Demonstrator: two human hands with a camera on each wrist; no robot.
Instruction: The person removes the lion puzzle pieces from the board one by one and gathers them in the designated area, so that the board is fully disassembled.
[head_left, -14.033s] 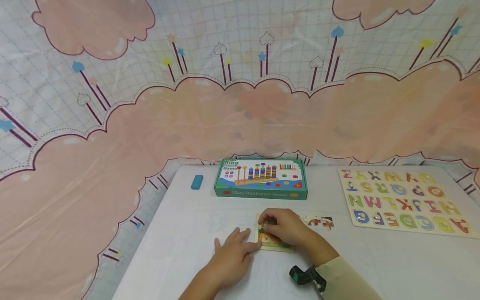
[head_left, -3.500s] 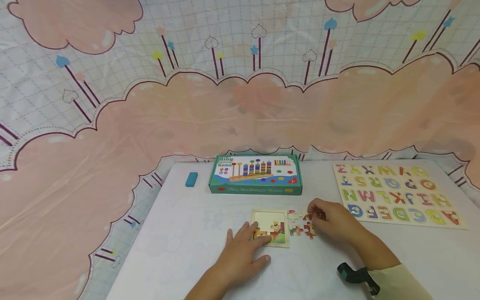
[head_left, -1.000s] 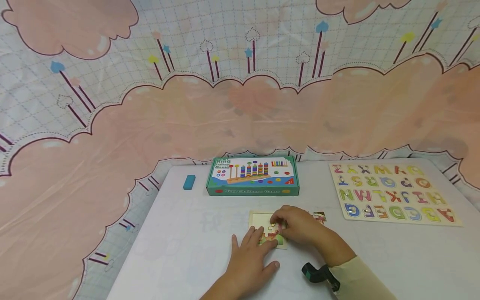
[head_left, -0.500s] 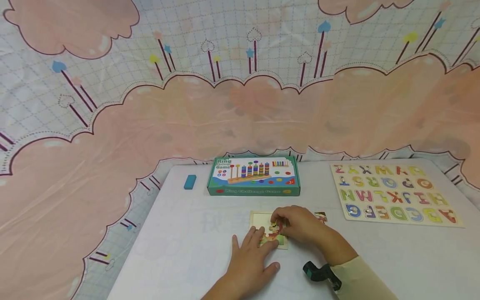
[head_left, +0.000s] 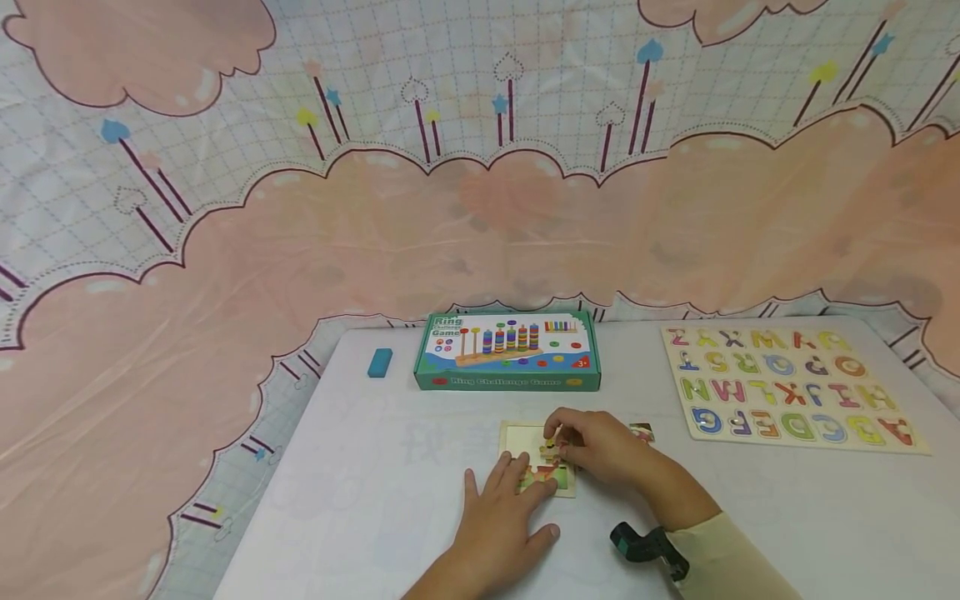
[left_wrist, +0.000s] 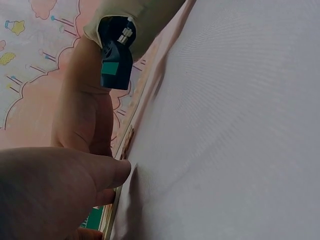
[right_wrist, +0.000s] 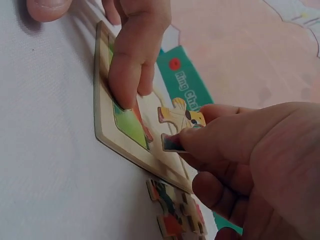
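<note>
A small square wooden puzzle tray (head_left: 519, 437) lies on the white table in front of me. My left hand (head_left: 495, 525) rests on its lower part with fingers spread, covering some fitted pieces; in the right wrist view one fingertip presses on a green piece (right_wrist: 131, 129). Between thumb and fingers my right hand (head_left: 609, 454) pinches a jigsaw piece (right_wrist: 176, 114) with a yellow animal on it. That piece is tilted just above the bare right side of the tray. Loose jigsaw pieces (right_wrist: 172, 212) lie beside the tray, mostly hidden by the right hand in the head view.
Behind the tray stands a green Ring Challenge Game box (head_left: 507, 354), with a small blue block (head_left: 380, 362) to its left. A wooden alphabet board (head_left: 791, 387) lies at the right. A patterned cloth (head_left: 480, 233) hangs along the table's back edge.
Since 3.5 seconds ago, my right hand has come left from the loose pieces to the tray, holding a piece. In the last second the piece has shifted slightly upward. My left hand stays put.
</note>
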